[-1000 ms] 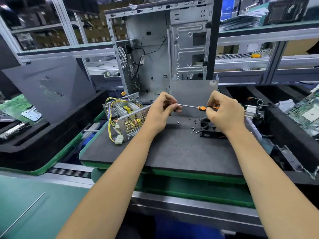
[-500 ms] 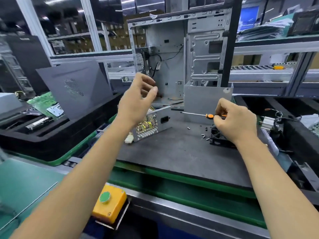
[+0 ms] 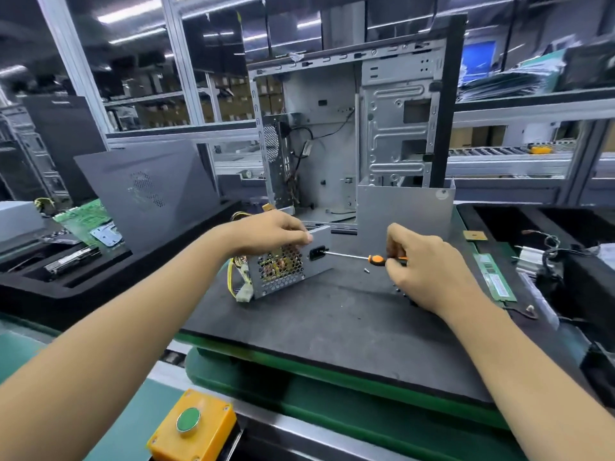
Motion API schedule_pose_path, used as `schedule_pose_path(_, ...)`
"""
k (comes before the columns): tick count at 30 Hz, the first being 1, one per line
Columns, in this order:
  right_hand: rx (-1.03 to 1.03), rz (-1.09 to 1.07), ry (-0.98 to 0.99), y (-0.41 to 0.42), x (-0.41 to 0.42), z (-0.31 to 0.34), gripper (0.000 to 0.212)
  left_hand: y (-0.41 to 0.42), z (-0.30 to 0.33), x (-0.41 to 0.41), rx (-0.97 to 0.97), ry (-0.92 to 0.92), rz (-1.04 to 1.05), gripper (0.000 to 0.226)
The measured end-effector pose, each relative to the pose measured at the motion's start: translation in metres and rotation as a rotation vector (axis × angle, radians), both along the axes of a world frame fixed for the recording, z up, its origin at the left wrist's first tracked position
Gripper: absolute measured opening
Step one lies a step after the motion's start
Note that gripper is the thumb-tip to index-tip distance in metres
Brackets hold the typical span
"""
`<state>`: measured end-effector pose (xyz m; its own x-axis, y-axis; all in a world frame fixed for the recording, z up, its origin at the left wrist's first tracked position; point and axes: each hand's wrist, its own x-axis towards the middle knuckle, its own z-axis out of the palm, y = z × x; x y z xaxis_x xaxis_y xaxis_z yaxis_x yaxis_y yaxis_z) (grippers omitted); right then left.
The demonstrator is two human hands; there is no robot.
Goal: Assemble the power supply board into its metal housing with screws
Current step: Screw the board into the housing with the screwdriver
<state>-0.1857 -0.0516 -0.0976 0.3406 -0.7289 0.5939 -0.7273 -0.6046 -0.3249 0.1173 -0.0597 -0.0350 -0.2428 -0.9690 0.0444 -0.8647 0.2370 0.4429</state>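
Two bare forearms entering from the lower corners, no sleeves in view, left hand (image 3: 266, 232) and right hand (image 3: 422, 264) ungloved, no rings, watch or wristband showing, short plain fingernails on the left hand's fingertips, wrists uncovered

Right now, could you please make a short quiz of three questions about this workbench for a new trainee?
1. True or false: the left hand rests on top of the perforated grey metal power supply housing.
2. What does the right hand hold? A) a green circuit board B) the orange-and-black-handled screwdriver C) a yellow button box
3. Fill in: a small loose screw lies on the dark grey foam ____.

Key: 1 true; 2 B; 3 mat.
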Motion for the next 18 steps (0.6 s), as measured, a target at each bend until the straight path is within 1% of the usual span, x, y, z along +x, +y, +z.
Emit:
schedule_pose_path(2, 0.023, 0.014, 0.019, -0.001, 0.002, -0.002, 0.02, -0.001, -0.006, 0.002, -0.002, 0.072, 0.002, 0.037)
schedule_pose_path(4, 0.022, 0.019, 0.042, -0.001, 0.004, -0.003, 0.018, -0.002, -0.01, 0.004, 0.003, 0.134, -0.009, 0.04)
schedule_pose_path(7, 0.021, 0.02, 0.084, 0.0, 0.008, -0.003, 0.021, -0.004, -0.012, 0.006, -0.013, 0.141, -0.009, 0.048)
schedule_pose_path(11, 0.028, 0.025, 0.095, 0.004, 0.012, -0.002, 0.021, -0.004, -0.013, 0.007, 0.002, 0.201, -0.049, 0.041)
schedule_pose_path(18, 0.042, 0.036, 0.12, 0.006, 0.015, -0.002, 0.02, -0.005, -0.014, 0.008, 0.012, 0.211, -0.067, 0.041)
